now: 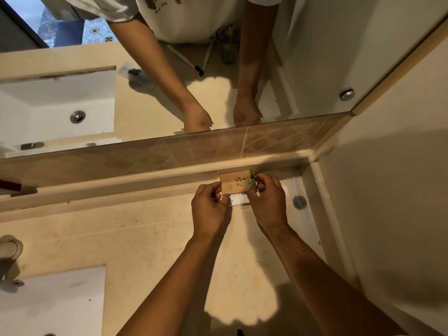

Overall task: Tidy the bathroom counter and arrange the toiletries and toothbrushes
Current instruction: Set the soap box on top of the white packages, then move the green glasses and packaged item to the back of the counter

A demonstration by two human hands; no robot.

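Note:
A small tan toiletry box (235,183) with a flower print and a green end stands against the low ledge at the back of the beige counter (135,234). My left hand (209,206) pinches its left edge and my right hand (266,197) pinches its right, green end. Under the tan box lies a white packet (238,200), partly hidden by my fingers. In the mirror (303,57) above the tiled strip, two toothbrushes and a green-tinted glass show as reflections behind my arms.
A white sink basin (55,301) sits at the lower left with a tap (11,248) beside it. A round metal disc (299,202) lies right of my right hand, near the side wall (388,214). A dark red item (11,185) rests on the ledge at far left.

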